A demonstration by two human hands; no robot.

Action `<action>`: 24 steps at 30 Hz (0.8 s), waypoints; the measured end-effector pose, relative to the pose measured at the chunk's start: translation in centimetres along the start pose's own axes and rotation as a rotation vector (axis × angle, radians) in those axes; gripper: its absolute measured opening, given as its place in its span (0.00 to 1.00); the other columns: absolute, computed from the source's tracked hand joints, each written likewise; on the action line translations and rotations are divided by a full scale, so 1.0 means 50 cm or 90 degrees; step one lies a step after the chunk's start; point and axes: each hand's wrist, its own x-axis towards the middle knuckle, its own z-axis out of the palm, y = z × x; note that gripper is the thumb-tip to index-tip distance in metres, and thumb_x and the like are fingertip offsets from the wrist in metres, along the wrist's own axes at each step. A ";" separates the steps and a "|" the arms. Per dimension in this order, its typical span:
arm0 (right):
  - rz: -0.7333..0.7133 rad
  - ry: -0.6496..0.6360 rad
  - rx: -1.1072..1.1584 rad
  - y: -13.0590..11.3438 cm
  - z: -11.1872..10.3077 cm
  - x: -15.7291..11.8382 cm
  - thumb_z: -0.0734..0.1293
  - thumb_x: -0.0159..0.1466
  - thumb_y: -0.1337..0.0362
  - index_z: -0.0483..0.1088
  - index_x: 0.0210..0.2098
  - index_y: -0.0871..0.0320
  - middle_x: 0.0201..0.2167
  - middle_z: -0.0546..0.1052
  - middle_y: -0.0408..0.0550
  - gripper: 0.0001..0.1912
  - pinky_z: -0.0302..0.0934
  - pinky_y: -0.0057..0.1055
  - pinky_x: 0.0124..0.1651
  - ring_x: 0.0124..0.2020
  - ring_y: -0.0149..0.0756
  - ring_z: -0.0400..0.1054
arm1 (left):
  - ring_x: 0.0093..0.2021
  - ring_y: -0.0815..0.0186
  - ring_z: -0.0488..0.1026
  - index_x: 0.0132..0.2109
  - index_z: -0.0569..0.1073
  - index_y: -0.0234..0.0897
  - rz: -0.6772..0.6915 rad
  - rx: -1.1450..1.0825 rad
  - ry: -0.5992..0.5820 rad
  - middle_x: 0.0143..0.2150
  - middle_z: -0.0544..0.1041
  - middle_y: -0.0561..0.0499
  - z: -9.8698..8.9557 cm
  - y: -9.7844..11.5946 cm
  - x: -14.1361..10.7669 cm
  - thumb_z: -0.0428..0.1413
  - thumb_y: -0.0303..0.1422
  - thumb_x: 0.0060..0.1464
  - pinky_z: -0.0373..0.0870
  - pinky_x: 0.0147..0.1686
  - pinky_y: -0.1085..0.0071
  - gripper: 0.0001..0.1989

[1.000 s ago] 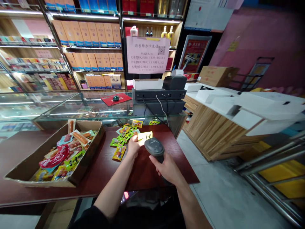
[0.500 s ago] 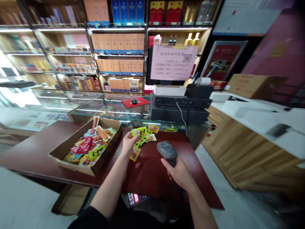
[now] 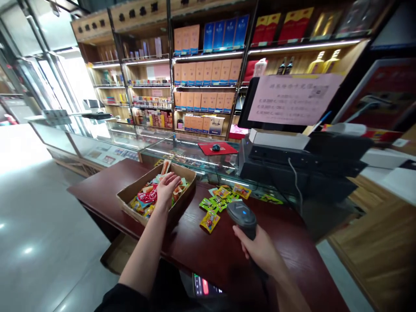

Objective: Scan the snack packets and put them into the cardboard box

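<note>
Jumbled in the cardboard box (image 3: 186, 193), over on the left part of the dark red table (image 3: 191, 253): snack packets (image 3: 137, 203) by the heap, with a red packet (image 3: 148, 198) just left of the nearer hand, behind the fingertips rather than ahead, and a sausage packet (image 3: 166, 165) beyond the knuckles, sticking up lengthwise by the far wall. Right above, and by far the nearer to them: the left hand (image 3: 165, 190), hovering over the right half of the box, with fingers loosely extended and slightly apart, and with nothing visible in hold (palm side hidden, so no telling about contact underneath). Long axis of the box: slanting from near left to far right, roughly along the line of those fingers. Well off to the right: the right hand (image 3: 260, 247), curled snugly around the handle of a black scanner (image 3: 243, 216), blue light glowing on top. Between the two, loose on the table: green packets (image 3: 208, 204) and, closer in, a yellow packet (image 3: 209, 222). Farther out, on the glass counter (image 3: 182, 152): a red mat (image 3: 206, 149) with a mouse (image 3: 216, 148).
</note>
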 end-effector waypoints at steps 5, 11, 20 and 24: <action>0.012 0.034 -0.012 0.011 -0.031 -0.022 0.66 0.61 0.45 0.68 0.34 0.56 0.14 0.71 0.38 0.19 0.61 0.28 0.22 0.16 0.34 0.69 | 0.40 0.63 0.81 0.45 0.78 0.31 -0.078 0.028 -0.070 0.43 0.82 0.44 0.063 -0.083 -0.035 0.74 0.28 0.38 0.77 0.54 0.58 0.24; 0.049 0.119 -0.002 0.047 -0.077 -0.072 0.66 0.62 0.45 0.67 0.32 0.56 0.15 0.71 0.39 0.19 0.61 0.28 0.21 0.15 0.34 0.69 | 0.39 0.61 0.81 0.44 0.78 0.31 -0.163 0.093 -0.218 0.42 0.82 0.42 0.161 -0.223 -0.103 0.75 0.34 0.34 0.78 0.49 0.59 0.28; 0.076 0.194 0.023 0.100 -0.123 -0.138 0.67 0.63 0.47 0.67 0.33 0.56 0.14 0.71 0.38 0.17 0.61 0.26 0.20 0.14 0.32 0.67 | 0.56 0.48 0.74 0.57 0.75 0.35 0.180 0.830 -0.330 0.54 0.77 0.36 0.183 -0.308 -0.107 0.65 0.34 0.52 0.68 0.56 0.55 0.25; 0.089 0.196 0.034 0.100 -0.121 -0.148 0.67 0.63 0.49 0.68 0.32 0.56 0.14 0.70 0.38 0.16 0.61 0.26 0.20 0.14 0.32 0.67 | 0.54 0.45 0.74 0.67 0.65 0.33 0.207 1.042 -0.370 0.54 0.75 0.32 0.167 -0.336 -0.115 0.62 0.37 0.55 0.68 0.52 0.56 0.34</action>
